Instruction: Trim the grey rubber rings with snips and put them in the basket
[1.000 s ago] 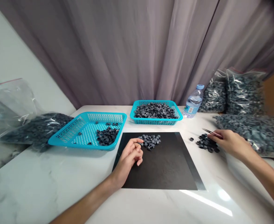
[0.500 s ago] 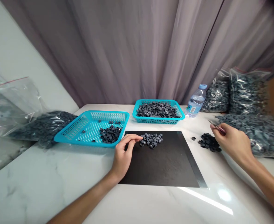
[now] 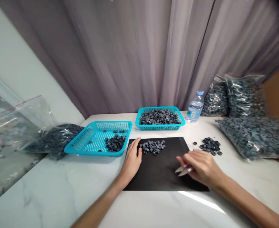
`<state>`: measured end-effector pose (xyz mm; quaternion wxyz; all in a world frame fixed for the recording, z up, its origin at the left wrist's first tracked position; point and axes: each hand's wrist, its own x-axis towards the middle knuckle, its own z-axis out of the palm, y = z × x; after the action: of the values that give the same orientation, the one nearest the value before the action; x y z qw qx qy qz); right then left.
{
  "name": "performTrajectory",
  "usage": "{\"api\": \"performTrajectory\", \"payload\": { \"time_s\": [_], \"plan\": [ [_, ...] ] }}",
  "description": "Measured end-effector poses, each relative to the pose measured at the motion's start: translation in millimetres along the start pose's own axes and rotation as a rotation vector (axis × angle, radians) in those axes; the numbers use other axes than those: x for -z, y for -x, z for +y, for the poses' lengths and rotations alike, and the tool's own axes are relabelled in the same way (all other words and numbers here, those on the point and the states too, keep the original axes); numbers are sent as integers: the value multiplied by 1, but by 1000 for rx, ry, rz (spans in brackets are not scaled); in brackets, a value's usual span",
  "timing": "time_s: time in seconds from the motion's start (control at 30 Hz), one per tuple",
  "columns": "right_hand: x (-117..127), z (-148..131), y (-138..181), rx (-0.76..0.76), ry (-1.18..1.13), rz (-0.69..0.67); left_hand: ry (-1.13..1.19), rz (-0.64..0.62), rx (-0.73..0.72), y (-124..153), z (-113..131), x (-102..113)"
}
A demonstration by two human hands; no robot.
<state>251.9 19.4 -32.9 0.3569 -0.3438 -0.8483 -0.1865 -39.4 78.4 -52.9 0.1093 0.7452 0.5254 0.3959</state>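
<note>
Along the left edge of the black mat [image 3: 163, 177], my left hand [image 3: 132, 160] lies flat with fingers stretched and thumb apart. It is beside a pile of small dark grey ring-shaped pieces [image 3: 153, 147] and grips nothing I can see. Over the mat's right side, my right hand [image 3: 202, 166] is closed around small snips [image 3: 185, 170]. Their two pointed metal blades stand apart and point left, with a pinkish part at the fingers. Motion blurs this hand slightly. Past it, a second pile of dark rings [image 3: 210, 145] sits on the white table.
A blue basket [image 3: 98, 154] with some rings stands left; a fuller blue basket [image 3: 159, 127] is at the back. A water bottle [image 3: 195, 107] stands beside it. Bulging clear bags of rings [image 3: 255, 136] crowd the right, and another bag [image 3: 56, 139] lies left. Behind hangs a grey curtain [image 3: 130, 57].
My right hand has moved left from the right-hand pile to over the mat, carrying the snips. My left hand's fingers have drawn back from the mat's pile and flattened. The view has shifted slightly.
</note>
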Motion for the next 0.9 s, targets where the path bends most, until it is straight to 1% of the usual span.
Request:
{"api": "performTrajectory", "payload": {
  "time_s": [0.07,0.1,0.2,0.3,0.4,0.47,0.53,0.6,0.7,0.77,0.83,0.9],
  "plan": [
    [-1,-11,-5,39,-36,-31,-49,-1,-21,1,-1,2],
    [-1,-13,-7,26,-59,-38,-71,-4,-34,1,-2,3],
    [0,-7,-7,-111,-100,-63,-123,-14,-76,0,-2,8],
    [-1,4,-5,-229,15,-127,-152,-15,-112,-3,-4,14],
    [-7,10,-3,-291,143,-153,-164,-13,-132,-6,-4,21],
    [-10,13,-3,-364,227,-169,-167,-11,-134,-7,-1,26],
    [-10,16,-4,-438,308,-199,-163,-14,-131,-5,6,30],
    [-8,19,-4,-480,363,-243,-152,-22,-132,-3,17,34],
    [-7,23,-1,-491,407,-320,-122,-35,-129,-1,37,36],
    [-10,22,3,-500,429,-369,-26,-20,-102,1,52,35],
    [-15,21,8,-511,447,-408,95,-61,-82,2,64,32],
    [-20,20,12,-514,464,-430,172,-152,-77,5,72,28]
  ]
}}
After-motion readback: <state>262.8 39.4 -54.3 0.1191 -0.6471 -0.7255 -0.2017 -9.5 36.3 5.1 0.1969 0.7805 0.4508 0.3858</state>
